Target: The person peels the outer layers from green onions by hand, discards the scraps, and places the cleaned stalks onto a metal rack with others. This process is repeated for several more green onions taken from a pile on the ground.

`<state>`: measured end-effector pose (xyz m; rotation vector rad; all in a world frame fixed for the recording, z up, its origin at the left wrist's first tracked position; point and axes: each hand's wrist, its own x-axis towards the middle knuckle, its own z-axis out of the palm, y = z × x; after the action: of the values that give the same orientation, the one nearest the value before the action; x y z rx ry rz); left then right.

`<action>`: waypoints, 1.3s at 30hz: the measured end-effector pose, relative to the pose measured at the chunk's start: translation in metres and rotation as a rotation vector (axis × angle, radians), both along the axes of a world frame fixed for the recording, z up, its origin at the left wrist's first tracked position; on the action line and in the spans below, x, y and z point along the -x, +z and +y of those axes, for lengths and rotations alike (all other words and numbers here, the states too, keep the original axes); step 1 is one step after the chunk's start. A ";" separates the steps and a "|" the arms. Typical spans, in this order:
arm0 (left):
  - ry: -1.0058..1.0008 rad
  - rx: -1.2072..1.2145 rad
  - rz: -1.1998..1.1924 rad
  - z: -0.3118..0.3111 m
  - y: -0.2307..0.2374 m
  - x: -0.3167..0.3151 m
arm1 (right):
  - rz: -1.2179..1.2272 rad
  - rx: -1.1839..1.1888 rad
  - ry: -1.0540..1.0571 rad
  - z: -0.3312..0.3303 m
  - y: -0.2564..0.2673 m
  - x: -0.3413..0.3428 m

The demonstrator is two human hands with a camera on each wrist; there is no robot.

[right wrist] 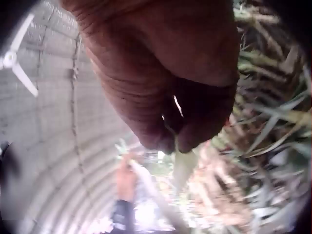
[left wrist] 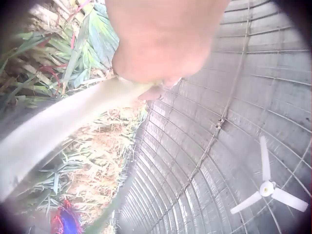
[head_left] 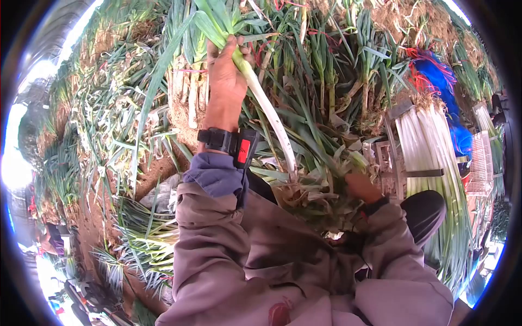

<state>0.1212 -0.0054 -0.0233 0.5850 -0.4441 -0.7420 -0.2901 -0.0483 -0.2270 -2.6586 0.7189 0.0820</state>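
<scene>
My left hand [head_left: 225,76] grips a single leek [head_left: 270,108] at the upper end of its shaft. Green leaves fan out above the fist, and the long white shaft slants down to the right with its root end over the litter. In the left wrist view the pale shaft [left wrist: 63,114] comes out from under the curled fingers. Lower right, near my lap, is my right hand [head_left: 363,187], apart from the leek. Its thumb and fingers pinch a pale green leaf piece [right wrist: 184,168] in the right wrist view.
Bundles of leeks [head_left: 326,65] tied with red string stand ahead. Cleaned white leeks [head_left: 429,141] lie on a metal frame [head_left: 399,157] to the right, near a blue bundle [head_left: 457,130]. Peeled leaves [head_left: 315,193] cover the ground before my knees. More leeks [head_left: 149,239] lie left.
</scene>
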 end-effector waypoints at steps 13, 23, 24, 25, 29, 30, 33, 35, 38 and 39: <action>-0.084 -0.077 -0.046 -0.028 -0.010 0.052 | -0.711 -0.330 -0.226 0.003 0.171 -0.183; -0.258 -0.042 0.046 -0.018 -0.012 0.049 | -0.794 -0.871 -0.226 -0.015 0.165 -0.176; -0.258 -0.042 0.053 -0.016 -0.007 0.051 | -0.793 -0.920 -0.201 -0.016 0.169 -0.174; -0.259 -0.043 0.056 -0.016 -0.006 0.050 | -0.791 -0.920 -0.203 -0.017 0.174 -0.173; -0.245 -0.042 0.012 -0.010 -0.005 0.050 | -0.769 -1.017 -0.197 -0.013 0.177 -0.168; -0.267 -0.023 0.014 -0.008 -0.004 0.049 | -0.781 -0.822 -0.159 -0.011 0.178 -0.168; -0.272 0.007 0.026 -0.005 0.000 0.056 | -0.748 -0.364 -0.059 0.005 0.194 -0.159; -0.250 0.017 0.040 -0.004 -0.001 0.059 | -0.698 -0.105 0.006 0.011 0.196 -0.157; -0.223 0.041 0.066 -0.006 0.005 0.071 | -0.742 -0.248 -0.054 0.004 0.188 -0.155; -0.227 0.043 0.068 -0.006 0.007 0.074 | -0.741 -0.245 -0.058 0.003 0.186 -0.154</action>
<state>0.0467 -0.0110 -0.0159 0.4720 -0.4674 -0.9642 -0.1364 -0.0453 -0.0406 -2.1821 0.4859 -0.7384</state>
